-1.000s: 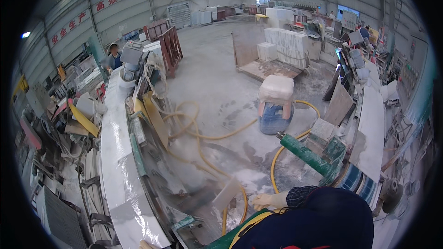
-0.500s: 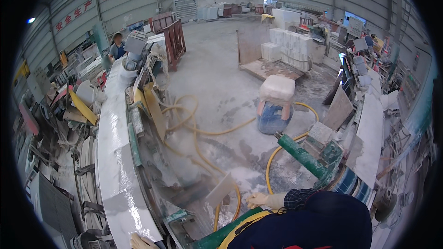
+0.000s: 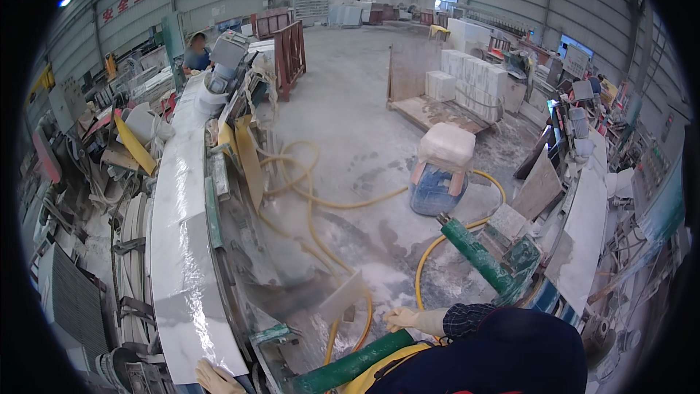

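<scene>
My left hand (image 3: 217, 378), in a pale glove, is at the lower edge with its fingers spread over the near end of a long white stone strip (image 3: 191, 277). The strip looks wet and shiny and runs away along a machine bed on my left. My right hand (image 3: 405, 319), also gloved and under a checked sleeve, is just at the upper end of a green metal bar (image 3: 357, 362). Its fingers point left, loosely bent, with nothing seen in them. A flat pale board (image 3: 342, 296) leans in front of it.
A yellow hose (image 3: 313, 204) loops over the wet floor. Ahead stands a blue barrel (image 3: 436, 188) with a wrapped bundle on top. A green machine arm (image 3: 477, 255) juts in from the right. White blocks (image 3: 474, 82) sit on a pallet beyond. A person (image 3: 197, 55) stands far left.
The whole view has shifted slightly. My left hand shows more fully at the strip's end. My right hand stays by the green bar, a little further left in the picture.
</scene>
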The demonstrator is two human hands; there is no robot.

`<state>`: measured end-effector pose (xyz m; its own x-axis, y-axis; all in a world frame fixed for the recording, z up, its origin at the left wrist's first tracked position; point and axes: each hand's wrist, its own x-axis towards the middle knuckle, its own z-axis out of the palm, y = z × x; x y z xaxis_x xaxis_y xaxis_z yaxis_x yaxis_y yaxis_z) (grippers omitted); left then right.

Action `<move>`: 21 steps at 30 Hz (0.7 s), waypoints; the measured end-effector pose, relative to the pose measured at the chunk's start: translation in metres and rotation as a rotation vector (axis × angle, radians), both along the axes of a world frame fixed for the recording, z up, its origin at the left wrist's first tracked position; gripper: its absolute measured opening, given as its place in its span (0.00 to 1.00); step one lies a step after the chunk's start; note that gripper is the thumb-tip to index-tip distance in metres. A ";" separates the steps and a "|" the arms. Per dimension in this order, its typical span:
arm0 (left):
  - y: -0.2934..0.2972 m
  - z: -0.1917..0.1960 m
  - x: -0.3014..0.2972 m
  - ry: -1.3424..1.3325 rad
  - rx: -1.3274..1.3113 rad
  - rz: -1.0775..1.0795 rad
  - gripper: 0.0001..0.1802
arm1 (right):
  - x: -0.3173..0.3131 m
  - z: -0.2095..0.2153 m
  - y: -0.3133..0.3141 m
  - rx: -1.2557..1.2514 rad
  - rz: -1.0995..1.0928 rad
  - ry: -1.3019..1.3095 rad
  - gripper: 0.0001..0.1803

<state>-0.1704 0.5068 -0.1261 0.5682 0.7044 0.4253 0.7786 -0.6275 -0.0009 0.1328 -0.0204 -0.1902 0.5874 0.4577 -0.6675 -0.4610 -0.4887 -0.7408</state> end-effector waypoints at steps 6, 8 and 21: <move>0.003 -0.003 -0.006 -0.040 -0.037 -0.035 0.25 | -0.003 -0.001 0.001 0.008 -0.085 0.022 0.18; 0.005 -0.005 -0.008 -0.021 -0.041 -0.044 0.25 | -0.003 -0.004 0.002 -0.008 -0.092 0.019 0.18; 0.010 -0.012 -0.021 -0.259 0.030 -0.108 0.20 | 0.014 -0.039 0.003 -0.022 -0.157 0.048 0.15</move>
